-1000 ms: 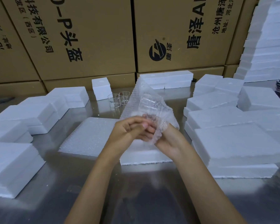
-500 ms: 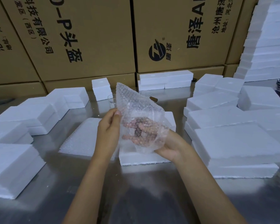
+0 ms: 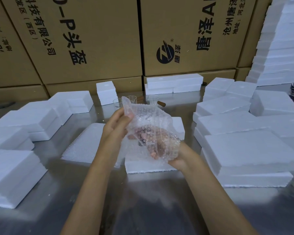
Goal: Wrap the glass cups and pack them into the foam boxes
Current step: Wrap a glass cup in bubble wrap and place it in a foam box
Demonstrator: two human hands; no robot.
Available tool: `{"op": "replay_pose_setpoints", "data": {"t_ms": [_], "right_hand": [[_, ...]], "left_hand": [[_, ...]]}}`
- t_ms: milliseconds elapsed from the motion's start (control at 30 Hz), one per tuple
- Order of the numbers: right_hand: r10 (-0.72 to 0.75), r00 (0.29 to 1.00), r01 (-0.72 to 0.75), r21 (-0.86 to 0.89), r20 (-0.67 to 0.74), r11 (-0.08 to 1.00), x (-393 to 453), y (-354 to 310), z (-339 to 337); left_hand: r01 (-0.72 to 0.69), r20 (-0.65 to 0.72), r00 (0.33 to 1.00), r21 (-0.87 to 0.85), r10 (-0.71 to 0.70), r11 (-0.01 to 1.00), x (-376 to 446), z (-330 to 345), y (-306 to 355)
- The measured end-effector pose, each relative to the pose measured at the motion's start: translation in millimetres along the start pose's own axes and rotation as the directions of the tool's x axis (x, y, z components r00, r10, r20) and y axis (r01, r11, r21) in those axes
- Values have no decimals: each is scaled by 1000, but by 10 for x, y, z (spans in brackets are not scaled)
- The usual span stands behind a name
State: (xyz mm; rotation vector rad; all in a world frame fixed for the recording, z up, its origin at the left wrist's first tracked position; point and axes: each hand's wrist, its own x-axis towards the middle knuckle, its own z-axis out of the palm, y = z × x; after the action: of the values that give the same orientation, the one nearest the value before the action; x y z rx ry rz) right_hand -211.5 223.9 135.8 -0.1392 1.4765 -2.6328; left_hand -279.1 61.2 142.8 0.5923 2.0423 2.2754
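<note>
Glass cups (image 3: 124, 103), three, stand behind two hands gripping bubble wrap (image 3: 148, 126).

The bubble wrap (image 3: 148, 121) is clear, dotted all over with small round bubbles. Foam boxes (image 3: 244, 150) along the tabletop's edges are plain white with a fine grainy surface. The tabletop (image 3: 143, 200) is dull grey metal with soft reflections. Behind it, the cardboard cartons (image 3: 95, 39) are tan, printed with black characters and a round black logo. The glass cups (image 3: 152, 99) are colourless and see-through.
</note>
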Motion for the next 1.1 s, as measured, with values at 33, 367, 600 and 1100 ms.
{"op": "replay_pose_setpoints", "data": {"t_ms": [33,367,600,1100], "right_hand": [[-8,1000,8,1,15,1000,-24,-2,24],[35,999,-27,-209,39,978,-92,-8,90],[-175,959,110,-278,-221,954,135,-119,18],[-163,976,111,-316,-145,942,214,65,167]], "left_hand": [[14,27,1000,-5,-14,1000,-17,10,-7],[145,9,989,-105,-145,984,-40,20,28],[75,-215,960,-420,-179,904,11,-37,51],[3,-96,993,-575,-71,818,3,39,88]]}}
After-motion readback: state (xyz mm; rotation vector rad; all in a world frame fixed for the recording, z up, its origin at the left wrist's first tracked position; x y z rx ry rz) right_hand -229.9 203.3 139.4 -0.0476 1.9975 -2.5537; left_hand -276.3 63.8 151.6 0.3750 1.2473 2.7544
